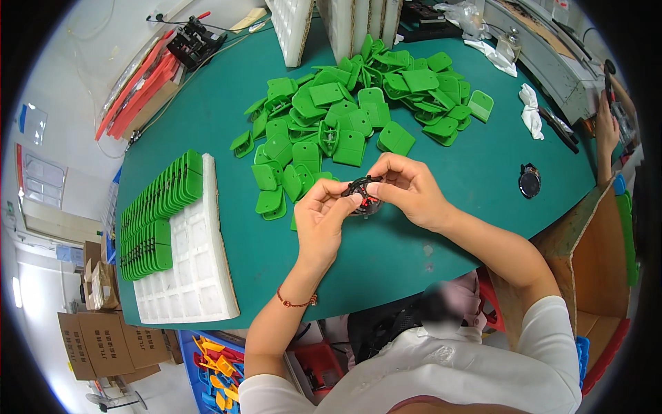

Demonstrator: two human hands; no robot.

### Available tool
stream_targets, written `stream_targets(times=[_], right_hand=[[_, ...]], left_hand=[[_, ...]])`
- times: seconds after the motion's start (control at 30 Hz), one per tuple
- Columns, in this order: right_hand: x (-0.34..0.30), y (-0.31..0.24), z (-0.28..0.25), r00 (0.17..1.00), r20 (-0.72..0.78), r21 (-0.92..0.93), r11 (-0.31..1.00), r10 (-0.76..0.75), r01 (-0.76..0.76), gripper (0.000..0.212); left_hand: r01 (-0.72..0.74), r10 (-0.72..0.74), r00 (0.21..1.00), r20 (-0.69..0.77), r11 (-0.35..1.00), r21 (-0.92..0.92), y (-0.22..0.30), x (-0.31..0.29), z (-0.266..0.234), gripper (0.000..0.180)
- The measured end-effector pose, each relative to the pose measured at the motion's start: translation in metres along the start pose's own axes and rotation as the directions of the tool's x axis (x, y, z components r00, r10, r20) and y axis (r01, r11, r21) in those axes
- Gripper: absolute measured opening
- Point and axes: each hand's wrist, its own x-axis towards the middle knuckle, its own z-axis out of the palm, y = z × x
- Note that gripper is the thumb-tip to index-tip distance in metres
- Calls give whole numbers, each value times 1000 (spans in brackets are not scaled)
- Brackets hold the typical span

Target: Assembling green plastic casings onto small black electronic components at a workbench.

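Note:
Between my two hands, above the front middle of the green table, is a small round black part [363,188] with red pieces inside. My left hand [323,219] pinches its left side, thumb on the upper face. My right hand [412,191] pinches the other side, its thumb also pressed on top. The fingers cover much of the part. Just beyond my hands lies a wide heap of green plastic clips [347,149]. A similar-sized round black piece [529,182] lies on the table at the right, apart from both hands.
At the left, a white foam tray [221,276] holds green clips [147,246] in two rows. White foam slabs [339,27] stand at the back. White tissue [531,110] and a black-handled tool [558,130] lie at the right. A cardboard box [562,241] adjoins the right edge. Another person's hand [607,131] shows far right.

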Motion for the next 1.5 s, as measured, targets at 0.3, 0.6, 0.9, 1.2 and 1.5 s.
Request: stream_targets(times=[0.3,0.6,0.9,1.2,1.5], right_hand=[[0,0,1,999,-10,9,999,-36,36,11],[0,-1,2,996,-23,-61,995,-85,84,12],[0,-1,2,991,-13,-177,976,-132,127,15],[-2,-7,2,987,36,-141,977,-157,160,20],[-2,-5,1,983,19,-126,975,-181,182,18]], left_hand=[[-19,19,1000,-5,1000,-17,0,-2,2,10],[-15,15,1000,4,1000,-21,0,-2,1,9],[-10,10,1000,5,998,-54,0,-2,3,10],[-49,49,999,0,999,14,1,-3,5,13],[-91,91,996,13,996,22,2,-4,6,13]])
